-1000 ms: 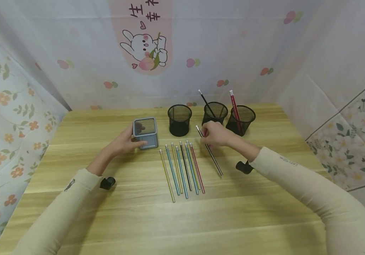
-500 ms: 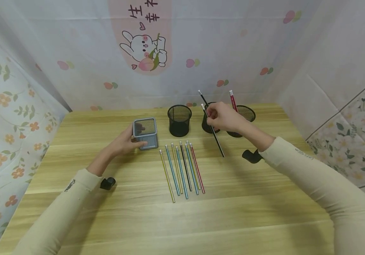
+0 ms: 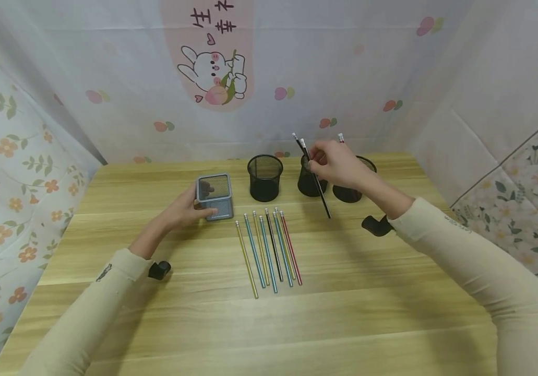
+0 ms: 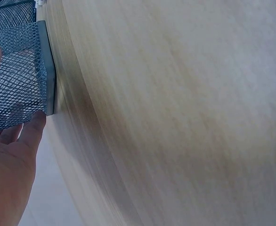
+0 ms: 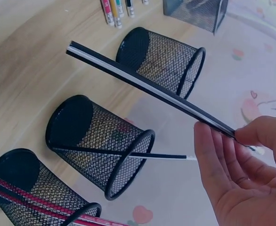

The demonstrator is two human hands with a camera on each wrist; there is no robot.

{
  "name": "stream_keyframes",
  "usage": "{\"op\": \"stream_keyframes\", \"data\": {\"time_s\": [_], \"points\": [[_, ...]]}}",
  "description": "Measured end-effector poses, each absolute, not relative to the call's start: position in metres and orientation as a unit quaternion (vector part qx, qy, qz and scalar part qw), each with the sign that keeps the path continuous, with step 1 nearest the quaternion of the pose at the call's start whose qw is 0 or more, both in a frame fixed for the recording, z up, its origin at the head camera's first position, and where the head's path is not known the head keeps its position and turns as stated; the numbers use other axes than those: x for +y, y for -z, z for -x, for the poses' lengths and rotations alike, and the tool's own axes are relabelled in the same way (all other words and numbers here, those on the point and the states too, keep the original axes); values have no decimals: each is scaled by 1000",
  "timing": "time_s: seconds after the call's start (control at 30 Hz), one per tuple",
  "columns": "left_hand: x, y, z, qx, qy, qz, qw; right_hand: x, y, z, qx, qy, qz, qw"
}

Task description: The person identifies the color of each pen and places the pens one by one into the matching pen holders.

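My right hand [image 3: 336, 162] pinches a black pencil [image 3: 322, 201] between thumb and fingertips, its white eraser end up and its lower end slanting down to the right. In the head view it overlaps the middle black mesh pen cup [image 3: 305, 183]. The right wrist view shows that cup [image 5: 98, 136] with another black pencil [image 5: 164, 156] leaning inside; the held pencil [image 5: 142, 82] is outside it. My left hand [image 3: 185, 209] grips a grey square mesh pen holder [image 3: 222, 208], thumb in front and fingers behind. Close up, fingers and thumb flank its mesh wall [image 4: 15, 75].
A row of yellow, blue, black and red pencils [image 3: 269, 250] lies on the wooden table [image 3: 179, 324]. Left of the middle cup stands a round black mesh cup [image 3: 265, 189]. Another cup [image 3: 347, 195], at right, holds red pencils [image 5: 44, 202]. A patterned cloth [image 3: 132, 78] hangs behind.
My right hand has lifted the black pencil off the table area and carried it up and back to the middle cup. The left hand and grey holder have stayed put.
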State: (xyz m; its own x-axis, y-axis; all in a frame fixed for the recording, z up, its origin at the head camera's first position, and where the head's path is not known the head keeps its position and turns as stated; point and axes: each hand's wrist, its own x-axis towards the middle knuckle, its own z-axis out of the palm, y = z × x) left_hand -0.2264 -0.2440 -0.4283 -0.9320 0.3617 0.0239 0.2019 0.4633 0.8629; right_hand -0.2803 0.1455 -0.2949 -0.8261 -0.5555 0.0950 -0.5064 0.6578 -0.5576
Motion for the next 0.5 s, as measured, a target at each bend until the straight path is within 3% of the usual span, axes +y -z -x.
{"op": "stream_keyframes", "data": {"time_s": [0.5], "points": [[-244, 429, 227, 846, -497, -176, 78, 146, 275, 286, 889, 335, 304, -65]]}}
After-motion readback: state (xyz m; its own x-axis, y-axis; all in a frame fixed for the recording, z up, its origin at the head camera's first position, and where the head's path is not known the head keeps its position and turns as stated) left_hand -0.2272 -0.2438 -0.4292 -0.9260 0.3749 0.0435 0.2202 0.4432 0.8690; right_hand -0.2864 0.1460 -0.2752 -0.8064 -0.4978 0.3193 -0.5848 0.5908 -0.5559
